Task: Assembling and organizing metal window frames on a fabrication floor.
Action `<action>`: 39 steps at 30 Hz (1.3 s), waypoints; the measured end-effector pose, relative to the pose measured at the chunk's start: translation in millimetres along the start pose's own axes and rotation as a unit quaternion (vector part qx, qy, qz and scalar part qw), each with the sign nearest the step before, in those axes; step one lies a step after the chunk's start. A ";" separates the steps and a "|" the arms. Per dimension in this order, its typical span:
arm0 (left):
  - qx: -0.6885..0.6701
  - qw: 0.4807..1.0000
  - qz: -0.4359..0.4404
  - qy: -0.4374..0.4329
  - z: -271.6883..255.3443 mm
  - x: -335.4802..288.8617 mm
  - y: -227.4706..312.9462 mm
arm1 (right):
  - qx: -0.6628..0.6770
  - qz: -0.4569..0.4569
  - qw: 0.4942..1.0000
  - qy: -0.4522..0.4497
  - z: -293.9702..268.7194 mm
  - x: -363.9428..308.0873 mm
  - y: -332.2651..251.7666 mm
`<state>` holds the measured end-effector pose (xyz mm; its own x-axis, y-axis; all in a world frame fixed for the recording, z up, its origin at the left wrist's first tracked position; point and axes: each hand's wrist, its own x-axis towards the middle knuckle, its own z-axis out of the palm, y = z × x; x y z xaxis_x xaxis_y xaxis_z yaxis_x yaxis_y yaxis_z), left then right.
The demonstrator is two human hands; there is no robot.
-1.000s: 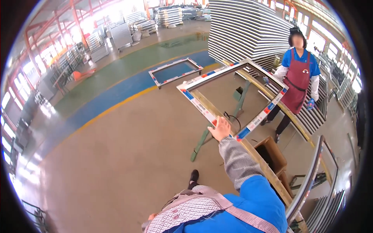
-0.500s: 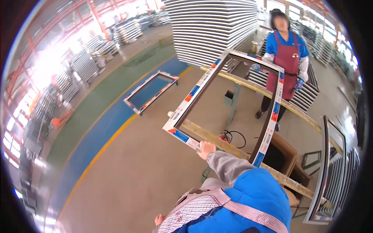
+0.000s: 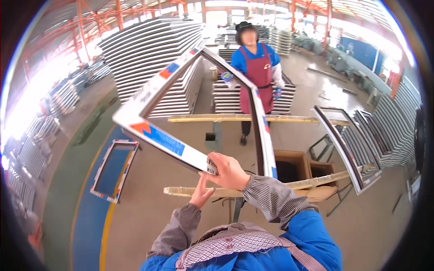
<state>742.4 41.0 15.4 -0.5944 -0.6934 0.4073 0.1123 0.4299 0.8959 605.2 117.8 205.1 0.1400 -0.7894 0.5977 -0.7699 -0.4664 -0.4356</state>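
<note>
Gripping the near side of a rectangular frame (image 3: 163, 142), we worked opposite a co-worker (image 3: 258, 77) on a bright factory floor (image 3: 144, 235). Our right hand (image 3: 229, 171) was clamped on the frame close to its near corner, fingers together and curled over the white edging marked in red and blue. Our left hand (image 3: 201, 193) was just below, one finger pointing up toward the frame's lower edge and the thumb held apart; we could not tell whether that fingertip touched it. The frame sat tilted in front of us, the far bar (image 3: 289, 119) showing through its opening and the near bar (image 3: 316, 181) running behind our hands; whether it rested on either one, we could not tell. Across from us, the co-worker, in a blue shirt and maroon apron, had one gloved hand (image 3: 227, 77) near the frame's far side and the other hanging low. Behind rose a tall striped stack (image 3: 140, 67). To our left, a second frame (image 3: 102, 165) stood over a blue floor stripe (image 3: 86, 226), while to our right a third frame (image 3: 338, 150) stood aslant near cardboard boxes (image 3: 289, 157).
</note>
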 end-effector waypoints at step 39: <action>0.504 0.785 -0.025 -0.359 39.6 1.5 -9.8 | 0.513 0.479 0.243 0.670 73.7 -360.7 226.7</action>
<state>708.9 58.6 0.2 -0.9141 -0.3753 -0.1531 -0.3981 0.9026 0.1639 426.0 267.4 -158.9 -0.6544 -0.2141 -0.7252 0.6069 -0.7209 -0.3347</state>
